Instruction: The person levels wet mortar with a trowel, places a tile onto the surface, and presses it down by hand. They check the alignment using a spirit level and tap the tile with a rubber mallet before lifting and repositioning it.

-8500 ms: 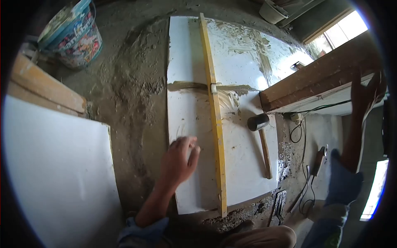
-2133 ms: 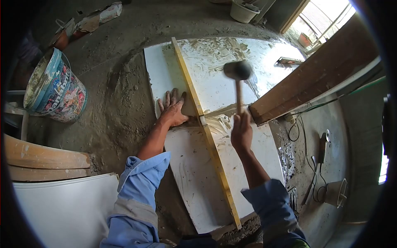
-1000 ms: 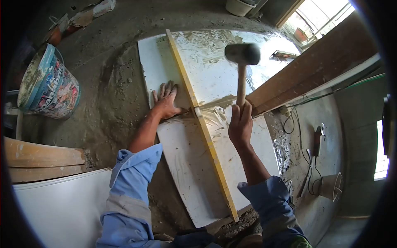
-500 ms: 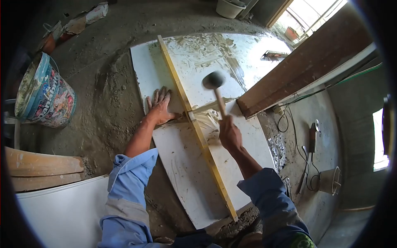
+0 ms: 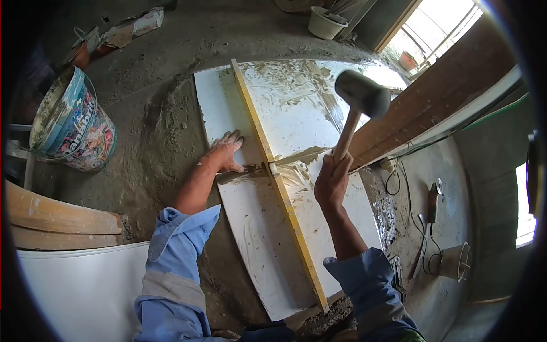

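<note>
Black tops the one mallet point(image 5: 362, 94) we see raised over at least two white tiles point(image 5: 245, 211).
We count two hands: the right hand point(image 5: 331, 182) is clamped around the mallet's handle, while the left hand point(image 5: 227, 153) lies palm down on the far tile, thumb apart from its fingers. One yellow bar point(image 5: 289, 214) crosses both mud-smeared tiles. Around us we see rough grey-brown floor point(image 5: 148, 125), one printed bucket point(image 5: 85, 131), one white tub point(image 5: 326, 24) and a bright window point(image 5: 436, 25).
</note>
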`<action>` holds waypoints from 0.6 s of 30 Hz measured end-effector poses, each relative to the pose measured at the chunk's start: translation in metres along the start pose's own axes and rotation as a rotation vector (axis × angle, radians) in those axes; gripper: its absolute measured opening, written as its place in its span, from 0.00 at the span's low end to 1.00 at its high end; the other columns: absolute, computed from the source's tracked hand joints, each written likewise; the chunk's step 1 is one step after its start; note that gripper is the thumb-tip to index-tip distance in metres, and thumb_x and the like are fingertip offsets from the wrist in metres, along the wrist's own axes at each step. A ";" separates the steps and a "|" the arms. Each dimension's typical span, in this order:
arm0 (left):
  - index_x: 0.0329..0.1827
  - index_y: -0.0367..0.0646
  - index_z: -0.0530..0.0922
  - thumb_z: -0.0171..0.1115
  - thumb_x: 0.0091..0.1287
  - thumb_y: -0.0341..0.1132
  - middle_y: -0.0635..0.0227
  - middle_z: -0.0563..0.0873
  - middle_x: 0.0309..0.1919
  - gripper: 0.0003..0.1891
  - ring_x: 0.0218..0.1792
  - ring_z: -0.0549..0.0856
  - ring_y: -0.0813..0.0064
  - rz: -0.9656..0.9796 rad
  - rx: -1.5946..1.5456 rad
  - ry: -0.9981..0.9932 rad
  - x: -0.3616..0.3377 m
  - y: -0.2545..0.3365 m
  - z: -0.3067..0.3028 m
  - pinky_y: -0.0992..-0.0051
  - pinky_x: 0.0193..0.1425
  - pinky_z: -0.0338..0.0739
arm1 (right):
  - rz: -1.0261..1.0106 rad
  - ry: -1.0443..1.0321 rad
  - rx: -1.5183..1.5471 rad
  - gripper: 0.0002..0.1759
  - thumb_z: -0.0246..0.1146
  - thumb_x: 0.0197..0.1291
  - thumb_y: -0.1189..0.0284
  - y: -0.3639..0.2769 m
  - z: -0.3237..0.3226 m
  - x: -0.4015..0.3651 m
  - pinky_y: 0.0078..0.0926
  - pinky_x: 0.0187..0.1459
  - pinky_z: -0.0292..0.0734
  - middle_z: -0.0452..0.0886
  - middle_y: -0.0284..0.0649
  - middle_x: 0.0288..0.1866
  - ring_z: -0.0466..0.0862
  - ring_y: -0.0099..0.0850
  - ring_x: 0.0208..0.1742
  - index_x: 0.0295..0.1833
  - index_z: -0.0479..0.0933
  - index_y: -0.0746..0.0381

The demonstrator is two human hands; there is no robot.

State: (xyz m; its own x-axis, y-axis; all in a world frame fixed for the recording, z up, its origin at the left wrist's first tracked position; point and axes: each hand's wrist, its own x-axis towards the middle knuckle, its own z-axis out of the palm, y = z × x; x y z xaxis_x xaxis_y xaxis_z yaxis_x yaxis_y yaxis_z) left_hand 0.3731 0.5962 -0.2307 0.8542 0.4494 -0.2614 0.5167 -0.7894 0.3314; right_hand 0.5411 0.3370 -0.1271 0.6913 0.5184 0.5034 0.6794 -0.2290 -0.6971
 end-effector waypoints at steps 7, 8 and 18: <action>0.81 0.44 0.61 0.80 0.51 0.56 0.55 0.52 0.84 0.56 0.83 0.51 0.52 -0.016 0.006 0.041 -0.005 0.005 0.003 0.50 0.85 0.50 | 0.220 -0.337 -0.228 0.15 0.52 0.76 0.60 0.051 0.004 -0.037 0.64 0.35 0.75 0.82 0.63 0.31 0.82 0.66 0.33 0.56 0.61 0.57; 0.81 0.45 0.62 0.79 0.51 0.57 0.55 0.52 0.84 0.55 0.83 0.51 0.53 -0.016 -0.020 0.081 -0.011 0.007 0.001 0.48 0.85 0.47 | 0.213 -0.345 -0.224 0.15 0.52 0.76 0.60 0.053 0.007 -0.039 0.64 0.35 0.75 0.82 0.63 0.31 0.82 0.66 0.33 0.56 0.61 0.57; 0.82 0.53 0.61 0.76 0.48 0.67 0.61 0.55 0.83 0.59 0.83 0.53 0.61 -0.346 0.025 0.174 -0.045 0.028 -0.007 0.31 0.80 0.35 | 0.168 -0.663 -0.552 0.17 0.54 0.75 0.60 0.078 -0.011 -0.046 0.64 0.38 0.75 0.84 0.62 0.37 0.82 0.67 0.38 0.55 0.59 0.60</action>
State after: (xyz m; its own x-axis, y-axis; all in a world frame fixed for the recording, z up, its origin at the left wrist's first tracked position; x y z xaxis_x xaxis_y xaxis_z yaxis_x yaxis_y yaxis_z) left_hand 0.3493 0.5562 -0.2030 0.6276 0.7535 -0.1955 0.7764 -0.5877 0.2276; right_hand 0.5651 0.2858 -0.1990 0.6236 0.7748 -0.1035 0.7223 -0.6218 -0.3028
